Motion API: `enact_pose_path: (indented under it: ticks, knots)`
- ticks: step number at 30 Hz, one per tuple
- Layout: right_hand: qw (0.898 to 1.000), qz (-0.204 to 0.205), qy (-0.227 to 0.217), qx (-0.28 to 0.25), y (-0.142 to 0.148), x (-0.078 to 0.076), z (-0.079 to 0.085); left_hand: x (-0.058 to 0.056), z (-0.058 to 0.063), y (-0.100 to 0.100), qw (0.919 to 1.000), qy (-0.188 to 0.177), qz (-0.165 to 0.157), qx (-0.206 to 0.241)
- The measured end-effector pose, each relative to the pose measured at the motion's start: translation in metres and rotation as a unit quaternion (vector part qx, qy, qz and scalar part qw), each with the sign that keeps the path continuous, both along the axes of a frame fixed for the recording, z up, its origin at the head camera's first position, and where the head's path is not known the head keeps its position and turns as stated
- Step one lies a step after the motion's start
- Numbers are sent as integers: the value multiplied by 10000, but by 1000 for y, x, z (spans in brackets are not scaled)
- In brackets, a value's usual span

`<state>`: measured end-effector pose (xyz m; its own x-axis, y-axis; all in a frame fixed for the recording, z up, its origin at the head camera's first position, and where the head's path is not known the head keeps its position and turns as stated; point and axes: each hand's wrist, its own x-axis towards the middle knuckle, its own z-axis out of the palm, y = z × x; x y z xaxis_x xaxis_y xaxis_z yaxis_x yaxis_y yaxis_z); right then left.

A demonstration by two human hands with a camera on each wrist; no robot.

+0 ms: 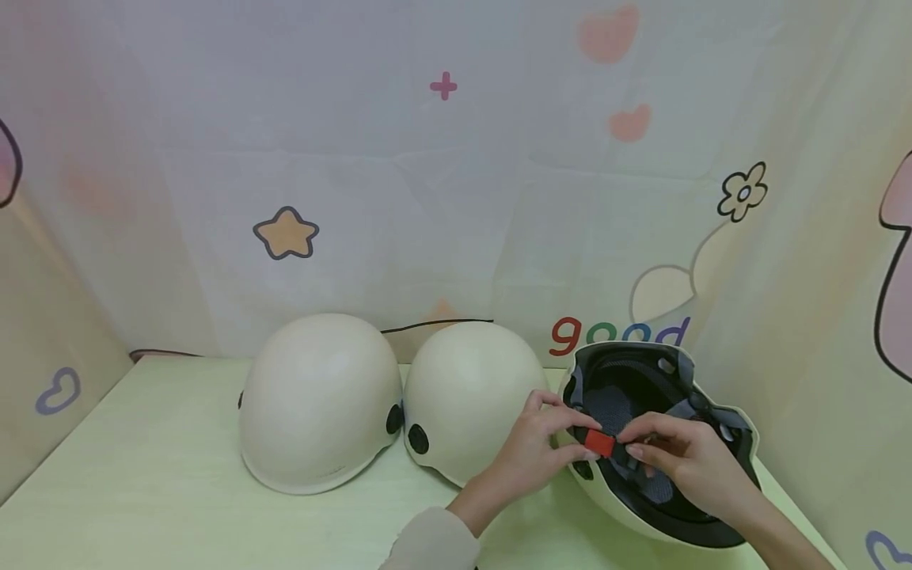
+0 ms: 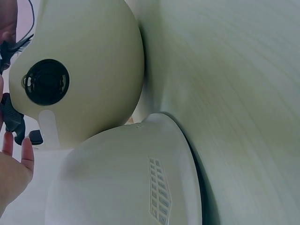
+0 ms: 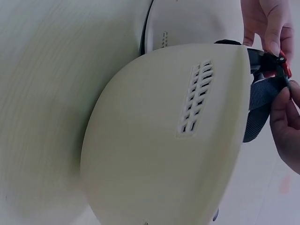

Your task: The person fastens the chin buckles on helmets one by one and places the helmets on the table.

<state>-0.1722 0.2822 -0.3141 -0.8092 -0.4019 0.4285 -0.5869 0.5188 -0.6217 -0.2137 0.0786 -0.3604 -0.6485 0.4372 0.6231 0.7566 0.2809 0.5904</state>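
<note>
A cream helmet (image 1: 620,503) lies upside down at the right of the table, its dark padded inside facing up. Over its opening, my left hand (image 1: 523,451) pinches the red and black chin-strap buckle (image 1: 599,442) between thumb and fingers. From the other side my right hand (image 1: 687,459) pinches the black end of the buckle and strap. In the right wrist view the dark webbing strap (image 3: 262,96) hangs from the helmet's edge to the fingers of my right hand (image 3: 286,122). The left wrist view shows the helmet's round black side button (image 2: 47,82).
Two more cream helmets stand dome up to the left: a middle one (image 1: 473,396) close beside the upturned helmet, and a left one (image 1: 321,404) against it. A printed cloth backdrop (image 1: 370,158) rises behind the pale table (image 1: 142,475), with cloth sides left and right.
</note>
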Motion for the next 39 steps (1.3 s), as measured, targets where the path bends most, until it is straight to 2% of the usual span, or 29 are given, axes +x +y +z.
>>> enact_pose_path:
  ticks: [6, 14, 16, 24, 33, 39]
  knots:
    - [9982, 264, 531, -38, 3, -3, -4, 0, 1, 1, 9998, -194, 2, 53]
    - [9899, 137, 1407, 60, 4, -5, -7, 0, 1, 2, 9999, -116, 31, 105]
    - [9905, 147, 1364, 63, 5, -5, -6, -1, 1, 3, 9999, -116, 45, 117]
    - [9973, 276, 680, -84, 9, -3, -6, 0, -1, 4, 9991, -278, 129, 294]
    - [9970, 530, 486, -278, 12, -1, -8, 0, -2, 6, 9987, -100, 239, 448]
    - [9973, 135, 692, -187, 7, 0, -7, 0, -4, 9, 9974, 144, 400, 584]
